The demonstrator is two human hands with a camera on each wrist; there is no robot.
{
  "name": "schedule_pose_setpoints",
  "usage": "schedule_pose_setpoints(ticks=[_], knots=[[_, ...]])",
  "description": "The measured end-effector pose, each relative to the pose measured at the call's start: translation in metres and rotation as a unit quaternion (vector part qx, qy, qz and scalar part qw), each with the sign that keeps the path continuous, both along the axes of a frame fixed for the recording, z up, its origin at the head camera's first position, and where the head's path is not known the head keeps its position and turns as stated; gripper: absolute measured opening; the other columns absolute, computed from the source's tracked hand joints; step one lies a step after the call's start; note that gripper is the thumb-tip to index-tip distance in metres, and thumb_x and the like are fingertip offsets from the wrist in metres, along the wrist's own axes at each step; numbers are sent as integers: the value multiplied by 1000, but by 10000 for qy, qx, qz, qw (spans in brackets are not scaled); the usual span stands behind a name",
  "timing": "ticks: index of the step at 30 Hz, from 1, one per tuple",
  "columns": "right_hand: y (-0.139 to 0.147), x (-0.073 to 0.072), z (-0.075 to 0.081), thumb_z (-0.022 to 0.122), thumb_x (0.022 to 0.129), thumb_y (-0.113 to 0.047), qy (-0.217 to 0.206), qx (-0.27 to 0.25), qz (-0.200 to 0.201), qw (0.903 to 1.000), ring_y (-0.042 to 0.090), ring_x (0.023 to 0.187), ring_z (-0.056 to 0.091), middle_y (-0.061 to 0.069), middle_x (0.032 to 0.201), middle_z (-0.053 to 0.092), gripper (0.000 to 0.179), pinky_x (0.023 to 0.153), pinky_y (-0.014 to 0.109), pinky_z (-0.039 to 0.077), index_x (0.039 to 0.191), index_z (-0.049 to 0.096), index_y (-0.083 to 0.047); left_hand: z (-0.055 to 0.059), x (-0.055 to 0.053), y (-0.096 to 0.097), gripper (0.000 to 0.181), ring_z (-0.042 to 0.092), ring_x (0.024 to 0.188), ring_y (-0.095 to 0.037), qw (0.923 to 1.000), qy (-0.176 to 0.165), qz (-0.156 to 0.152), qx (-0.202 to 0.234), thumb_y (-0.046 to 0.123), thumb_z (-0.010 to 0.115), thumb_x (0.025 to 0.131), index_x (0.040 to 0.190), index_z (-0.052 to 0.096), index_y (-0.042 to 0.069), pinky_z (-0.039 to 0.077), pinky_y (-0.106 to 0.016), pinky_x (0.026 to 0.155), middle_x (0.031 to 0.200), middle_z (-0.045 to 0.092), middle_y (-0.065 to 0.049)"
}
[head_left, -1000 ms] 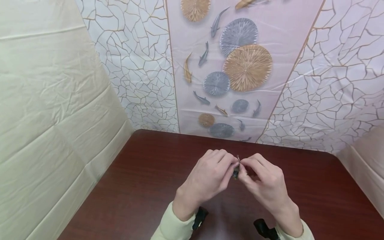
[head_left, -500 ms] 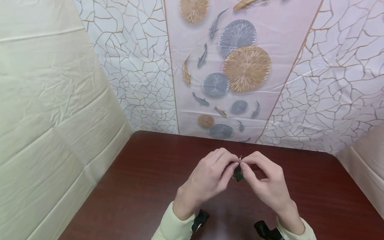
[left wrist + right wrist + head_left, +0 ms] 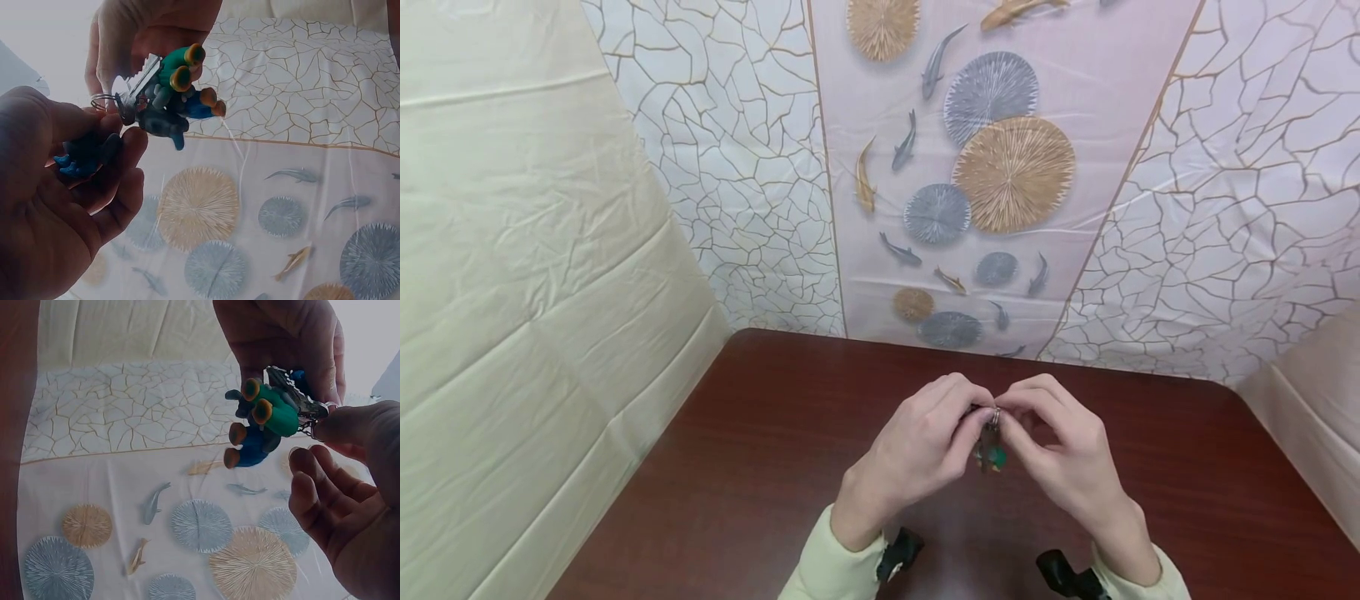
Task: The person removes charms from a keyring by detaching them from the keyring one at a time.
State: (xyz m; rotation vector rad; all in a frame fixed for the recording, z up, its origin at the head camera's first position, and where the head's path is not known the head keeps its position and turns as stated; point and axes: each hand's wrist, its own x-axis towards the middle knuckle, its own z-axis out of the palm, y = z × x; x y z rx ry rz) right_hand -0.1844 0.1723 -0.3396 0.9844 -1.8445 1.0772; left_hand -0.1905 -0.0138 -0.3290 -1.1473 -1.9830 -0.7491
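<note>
Both hands meet over the table, fingertips together at a metal key ring (image 3: pixel 996 419). My left hand (image 3: pixel 917 433) pinches at the ring, and a blue charm (image 3: pixel 84 156) sits within its curled fingers in the left wrist view. My right hand (image 3: pixel 1060 442) pinches the ring side from the right, thumb against forefinger. A silvery toothed key (image 3: pixel 142 80) hangs from the ring. Beside it dangle small rubbery figures: a green one (image 3: pixel 279 417) with orange-rimmed ends and a blue one (image 3: pixel 253 449). A metal chain (image 3: pixel 273 373) runs along the key in the right wrist view.
A dark red-brown table (image 3: pixel 760 467) lies under the hands. Behind it hangs a cloth (image 3: pixel 1022 275) printed with fish and round discs. Plain cream cloth (image 3: pixel 550 250) stands at the left. Black wrist mounts (image 3: pixel 901 553) show at the light sleeves.
The ring, which stuck up above the fingertips, has turned down between them. The key and the coloured figures hang lower and show more below the fingers. Both hands stay nearly in place.
</note>
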Motion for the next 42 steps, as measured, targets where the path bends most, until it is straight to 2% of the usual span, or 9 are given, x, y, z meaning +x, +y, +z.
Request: schedule_pose_setpoints(ticks=[5, 9, 13, 17, 24, 30, 37, 41, 42], knots=[[-2, 2, 4, 66, 94, -17, 178, -17, 0, 9998, -1, 74, 55, 9, 82, 63, 19, 61, 9, 46, 87, 70, 0, 1, 0, 0, 6, 56, 86, -5, 10000, 78, 16, 22, 11, 58, 96, 99, 63, 9, 47, -15, 81, 91, 61, 5], [-4, 6, 9, 69, 86, 2, -5, -102, 90, 9999, -1, 72, 55, 8, 79, 64, 3, 55, 11, 45, 87, 70, 0, 1, 1, 0, 6, 57, 86, -5, 9999, 120, -22, 52, 12, 58, 96, 99, 63, 9, 47, -15, 81, 91, 61, 6], [-7, 11, 15, 67, 72, 19, -208, -177, -139, 9995, -1, 69, 55, 6, 78, 64, 25, 52, 12, 44, 85, 70, -1, 1, 2, 1, 5, 55, 86, -4, 9999, 81, -87, 59, 13, 59, 96, 98, 63, 10, 46, -14, 80, 91, 60, 7], [-9, 14, 18, 66, 69, 22, -346, -280, -327, 9985, -1, 69, 55, 5, 77, 64, 28, 52, 11, 43, 83, 69, -3, 1, 3, 1, 5, 54, 86, -3, 9999, 11, -130, 52, 14, 59, 96, 98, 63, 11, 46, -14, 80, 91, 59, 8], [-6, 6, 5, 65, 71, 23, -462, -720, -324, 9958, 0, 68, 59, 4, 76, 65, 25, 59, 11, 47, 80, 67, 0, 0, 2, 2, 5, 53, 84, -3, 9999, -5, -119, 11, 15, 61, 96, 99, 63, 11, 45, -12, 79, 89, 58, 8], [-5, 3, -2, 66, 73, 22, -749, -777, -392, 9934, 0, 65, 59, 1, 78, 66, 24, 53, 12, 47, 82, 67, -1, -1, 0, 2, 5, 55, 82, -5, 9999, -15, -120, 45, 13, 64, 94, 98, 64, 10, 46, -11, 77, 87, 61, 6], [-1, 3, 2, 71, 70, 18, -200, -268, -519, 9981, -1, 71, 54, 8, 86, 62, 27, 58, 12, 44, 91, 69, 1, -2, -1, 0, 4, 54, 80, -4, 9994, -208, -272, -56, 11, 64, 93, 97, 63, 10, 44, -10, 75, 86, 61, 5], [-3, 3, 5, 70, 84, 1, 129, -108, -445, 9989, -1, 74, 53, 10, 85, 63, 3, 61, 13, 44, 87, 70, 1, -2, -1, -2, 4, 55, 80, -4, 9984, -368, -421, -55, 11, 64, 93, 96, 63, 10, 43, -9, 76, 86, 62, 5], [-4, 4, 6, 69, 87, -4, 139, -105, -408, 9990, -1, 74, 54, 9, 84, 63, 4, 61, 12, 44, 87, 70, 0, -2, -1, -2, 4, 55, 81, -4, 9980, -421, -470, -36, 11, 64, 93, 96, 63, 10, 44, -9, 76, 87, 62, 5]])
